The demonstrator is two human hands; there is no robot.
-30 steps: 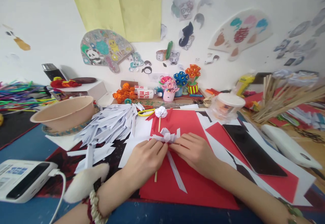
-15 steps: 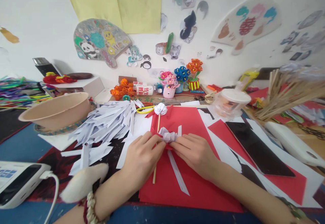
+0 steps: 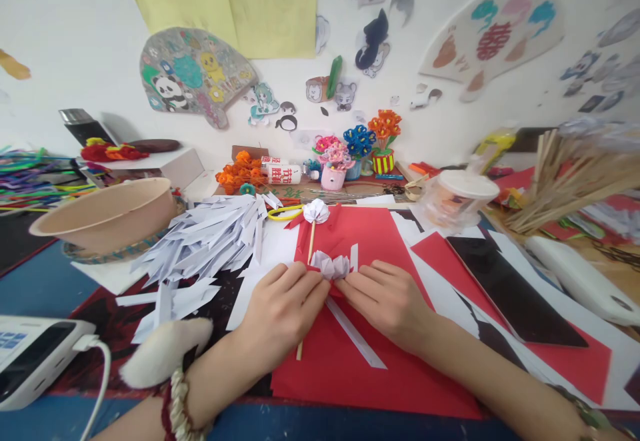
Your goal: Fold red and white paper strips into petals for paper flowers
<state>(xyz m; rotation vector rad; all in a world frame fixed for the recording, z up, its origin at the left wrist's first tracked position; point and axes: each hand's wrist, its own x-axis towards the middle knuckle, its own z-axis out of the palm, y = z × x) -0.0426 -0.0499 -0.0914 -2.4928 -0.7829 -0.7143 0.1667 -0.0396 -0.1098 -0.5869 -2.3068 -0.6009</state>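
Observation:
Between my fingertips is a folded white paper piece [image 3: 332, 266], pleated, with a long paper strip [image 3: 356, 334] trailing from it toward me. My left hand [image 3: 287, 304] pinches its left side and my right hand [image 3: 387, 298] pinches its right side; the fingertips are partly hidden. Beneath both hands lies a stack of red paper [image 3: 370, 388]. A white paper ball [image 3: 316, 211] sits on a thin wooden stick [image 3: 313, 242] just beyond my left hand; the stick runs under that hand and its lower end shows below.
Left of my hands lies a heap of white paper strips [image 3: 200, 241], with a beige bowl [image 3: 105, 218] beyond. A black phone-like slab [image 3: 515, 294] rests at right on red and white sheets. Small flower pots [image 3: 334, 178] and a white-lidded tub [image 3: 463, 191] stand at the back.
The trailing paper strip has swung slightly to the right. Both hands stay closed at the folded paper, with small finger shifts. The whole view has shifted a little.

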